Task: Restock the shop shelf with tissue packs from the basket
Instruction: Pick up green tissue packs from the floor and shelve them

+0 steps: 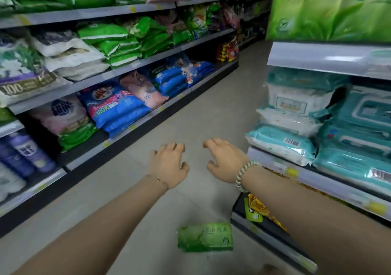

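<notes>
I see a long shelf of bagged goods running from 9 towards 12 o'clock; the grey floor fills the aisle; a shorter shelf at 3 o'clock carries teal wipe packs; my left hand and right hand hover side by side at centre, palms down, fingers loosely curled, gripping nothing; the green tissue pack lies flat on the floor at 6 o'clock, below both hands and apart from them.

Green tissue pack on grey floor; teal-and-white wipe packs; pale beaded bracelet.
</notes>
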### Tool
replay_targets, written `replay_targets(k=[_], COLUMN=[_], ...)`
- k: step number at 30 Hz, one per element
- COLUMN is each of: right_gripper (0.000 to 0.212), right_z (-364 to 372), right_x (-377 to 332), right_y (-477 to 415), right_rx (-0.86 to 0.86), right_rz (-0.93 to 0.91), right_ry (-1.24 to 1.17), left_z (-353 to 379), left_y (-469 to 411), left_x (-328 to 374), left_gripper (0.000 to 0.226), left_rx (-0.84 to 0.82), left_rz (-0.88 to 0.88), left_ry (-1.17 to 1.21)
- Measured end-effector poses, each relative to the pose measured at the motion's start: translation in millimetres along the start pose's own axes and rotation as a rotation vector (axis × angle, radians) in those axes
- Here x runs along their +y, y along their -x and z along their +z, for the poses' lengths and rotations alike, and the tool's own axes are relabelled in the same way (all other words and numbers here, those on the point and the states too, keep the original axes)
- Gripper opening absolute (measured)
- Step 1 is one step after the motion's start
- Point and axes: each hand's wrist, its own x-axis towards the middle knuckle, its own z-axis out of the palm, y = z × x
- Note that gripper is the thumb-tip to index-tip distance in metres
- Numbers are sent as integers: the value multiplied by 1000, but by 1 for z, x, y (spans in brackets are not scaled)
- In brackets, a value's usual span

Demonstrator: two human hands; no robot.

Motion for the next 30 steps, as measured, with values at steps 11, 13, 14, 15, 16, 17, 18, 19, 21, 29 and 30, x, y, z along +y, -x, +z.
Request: replay_targets(k=[11,13,14,15,16,17,18,19,21,29,30], right_gripper=[41,39,39,38,38,38,37,37,41,67,66], right_z=[121,146,159,172,184,197,210,224,253,339,346], right_x=[47,56,60,64,69,73,78,83,93,121,125], right_y=[-19,-20,-20,-20,-19,-19,-18,-17,-16,5,8], right_rx=[-342,-409,-444,-474,-506,-545,-589,-635,-711,-815,-839], right_rz=[116,148,164,178,191,199,206,214,255,473,495], right_ry=[-4,-29,-49,-63,-70,-70,-72,-77,-100,-293,-291], left_z=[127,151,163,176,188,201,215,228,255,348,356], left_y=[11,13,14,16,19,21,25,28,36,66,68], left_x=[-22,-23,-24,-24,-24,-25,-25,-26,-26,-29,-30], left_gripper=[41,41,41,41,42,42,42,43,44,54,56], left_rx=[-270,-319,-343,-367,-393,-422,-451,-481,-542,-765,-775], left_rz=[-136,-162,-177,-192,-208,-223,-236,-249,-276,-428,-464], left_ry=[57,75,84,91,96,100,104,107,116,268,295])
